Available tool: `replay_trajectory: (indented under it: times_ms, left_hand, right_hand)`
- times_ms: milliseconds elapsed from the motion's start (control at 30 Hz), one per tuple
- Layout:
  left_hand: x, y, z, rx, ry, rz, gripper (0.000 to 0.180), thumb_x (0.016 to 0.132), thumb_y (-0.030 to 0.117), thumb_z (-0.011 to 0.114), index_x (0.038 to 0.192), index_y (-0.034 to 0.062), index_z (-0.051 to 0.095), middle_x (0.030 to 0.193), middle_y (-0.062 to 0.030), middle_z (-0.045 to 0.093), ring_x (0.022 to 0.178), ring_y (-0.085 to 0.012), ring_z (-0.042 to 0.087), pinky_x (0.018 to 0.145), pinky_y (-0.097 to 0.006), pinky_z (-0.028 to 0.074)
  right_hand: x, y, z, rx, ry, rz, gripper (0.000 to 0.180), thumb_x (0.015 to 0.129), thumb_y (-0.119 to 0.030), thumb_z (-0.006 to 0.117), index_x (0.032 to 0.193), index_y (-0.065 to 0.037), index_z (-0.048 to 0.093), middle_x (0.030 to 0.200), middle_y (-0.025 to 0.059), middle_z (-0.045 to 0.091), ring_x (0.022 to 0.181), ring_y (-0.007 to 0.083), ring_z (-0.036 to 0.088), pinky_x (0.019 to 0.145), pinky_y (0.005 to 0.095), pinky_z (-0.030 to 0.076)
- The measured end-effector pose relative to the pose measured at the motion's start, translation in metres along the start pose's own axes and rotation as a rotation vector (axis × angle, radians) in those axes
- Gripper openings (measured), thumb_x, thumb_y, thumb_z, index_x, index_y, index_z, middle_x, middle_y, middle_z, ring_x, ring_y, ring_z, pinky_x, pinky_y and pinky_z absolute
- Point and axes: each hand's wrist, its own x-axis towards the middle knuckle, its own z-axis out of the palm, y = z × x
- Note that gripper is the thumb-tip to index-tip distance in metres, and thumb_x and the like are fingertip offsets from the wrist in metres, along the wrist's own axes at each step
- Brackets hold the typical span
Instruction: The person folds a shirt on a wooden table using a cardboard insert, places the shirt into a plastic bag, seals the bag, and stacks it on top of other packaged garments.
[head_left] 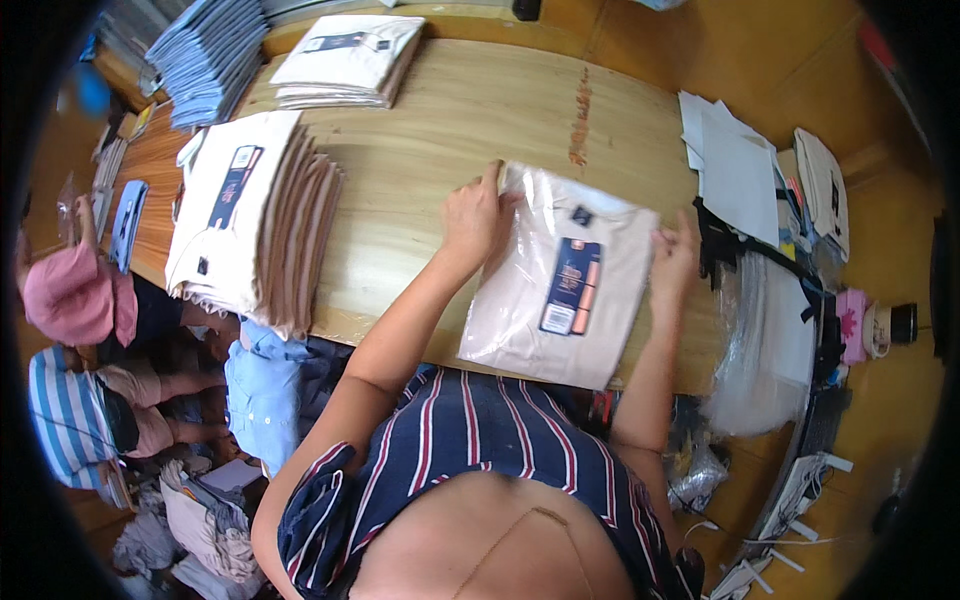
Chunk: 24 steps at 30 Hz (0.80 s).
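Note:
A folded pale shirt in a clear plastic bag (525, 290) lies in front of me at the table's near edge, its dark blue and pink tag facing up. My left hand (473, 215) pinches the bag's upper left corner between thumb and fingers. At the upper right edge is my right hand (674, 255), its thumb on the bag and its index finger stretched upward. The fingers behind that edge are partly hidden.
Left of the bag stands a tall stack of folded pale shirts (225, 200). Farther back are a smaller shirt stack (345, 60) and a pile of blue garments (205, 60). White sheets (735, 170) and clear plastic bags (750, 340) lie right. A person in a pink cap (75, 290) works at left.

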Motion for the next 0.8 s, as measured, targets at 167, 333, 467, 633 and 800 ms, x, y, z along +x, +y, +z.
replay_trajectory:
  times_ms: [167,333,467,633,800]
  left_hand:
    - [-0.029,0.030,0.066,0.083,0.031,0.167,0.048,0.082,0.039,0.042,0.122,0.0144,0.040,0.130,-0.0124,0.031,0.123,-0.0322,0.020,0.092,-0.057,0.019]
    - [-0.042,0.042,0.084,0.092,-0.130,0.172,0.044,0.083,0.031,0.039,0.126,0.0216,0.036,0.136,-0.0109,0.020,0.125,-0.0372,0.010,0.092,-0.061,0.004]
    - [-0.036,0.045,0.088,0.095,-0.180,0.142,0.044,0.081,0.029,0.040,0.125,0.0233,0.038,0.137,-0.0104,0.020,0.126,-0.0378,0.010,0.093,-0.059,-0.001]
    - [-0.033,0.044,0.090,0.085,-0.183,0.128,0.042,0.081,0.028,0.040,0.123,0.0222,0.042,0.135,-0.0120,0.023,0.125,-0.0383,0.011,0.094,-0.057,-0.003]
    - [-0.031,0.042,0.091,0.058,-0.206,0.125,0.042,0.081,0.027,0.040,0.123,0.0206,0.042,0.135,-0.0132,0.023,0.125,-0.0382,0.011,0.094,-0.057,-0.003]
  right_hand:
    - [-0.011,-0.026,0.056,-0.365,-0.055,-0.136,0.046,0.082,-0.033,0.045,0.122,-0.011,0.038,0.129,0.0107,0.034,0.120,0.0274,0.030,0.093,0.0493,0.025]
    - [-0.023,0.000,0.102,-0.532,-0.143,-0.116,0.044,0.084,-0.038,0.038,0.125,-0.024,0.035,0.134,0.0044,0.026,0.125,0.0278,0.018,0.095,0.0560,0.011]
    - [-0.022,-0.003,0.098,-0.584,-0.193,-0.083,0.044,0.084,-0.039,0.037,0.126,-0.027,0.034,0.135,0.0029,0.024,0.126,0.0273,0.016,0.096,0.0560,0.009]
    - [-0.019,-0.003,0.100,-0.594,-0.247,-0.080,0.045,0.083,-0.040,0.038,0.127,-0.029,0.033,0.136,0.0028,0.021,0.126,0.0285,0.013,0.095,0.0565,0.009]
    - [-0.018,-0.001,0.102,-0.627,-0.255,-0.086,0.045,0.083,-0.039,0.039,0.127,-0.029,0.033,0.136,0.0034,0.021,0.126,0.0298,0.013,0.094,0.0567,0.010]
